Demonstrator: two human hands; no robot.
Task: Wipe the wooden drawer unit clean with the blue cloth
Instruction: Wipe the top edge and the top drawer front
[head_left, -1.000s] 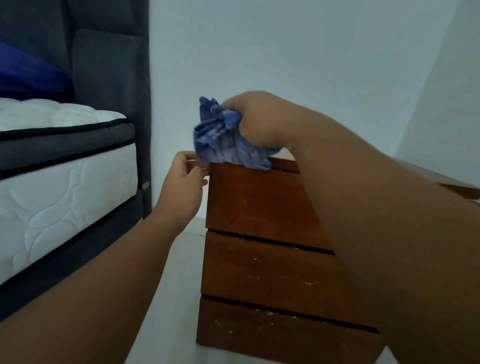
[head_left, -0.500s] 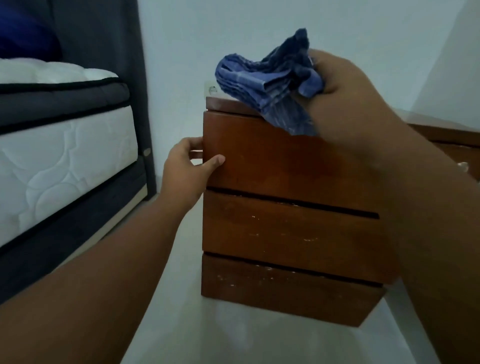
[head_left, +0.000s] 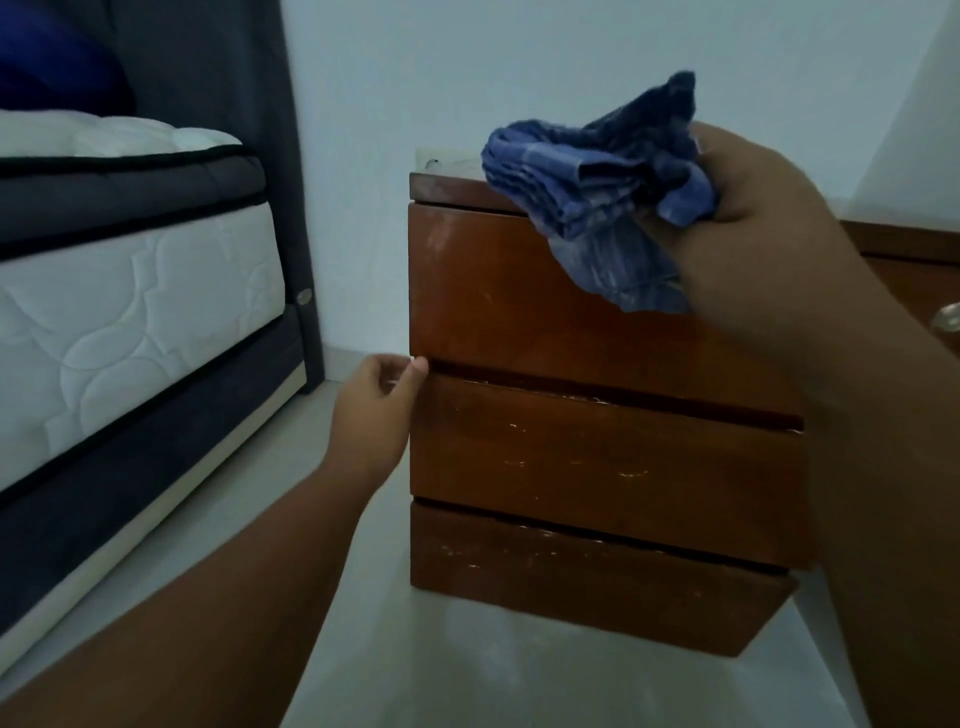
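Note:
The wooden drawer unit (head_left: 571, 457) stands on the floor in the middle of the head view, showing three stacked drawer fronts with scuffed edges. My right hand (head_left: 748, 218) is closed around the crumpled blue cloth (head_left: 597, 192), which hangs against the upper right part of the top drawer front. My left hand (head_left: 376, 405) is at the unit's left edge, with its fingertips at the gap between the top and middle drawers, fingers curled and holding nothing.
A bed with a white quilted mattress (head_left: 130, 312) and a dark upholstered headboard (head_left: 218, 78) fills the left side. A pale wall is behind the unit. Another wooden piece (head_left: 914, 270) with a round knob sits at the right. Light floor (head_left: 467, 665) lies in front.
My right hand brought the cloth from the unit's top left corner to the right, onto the top drawer front. My left hand slid down the left edge to the gap under the top drawer.

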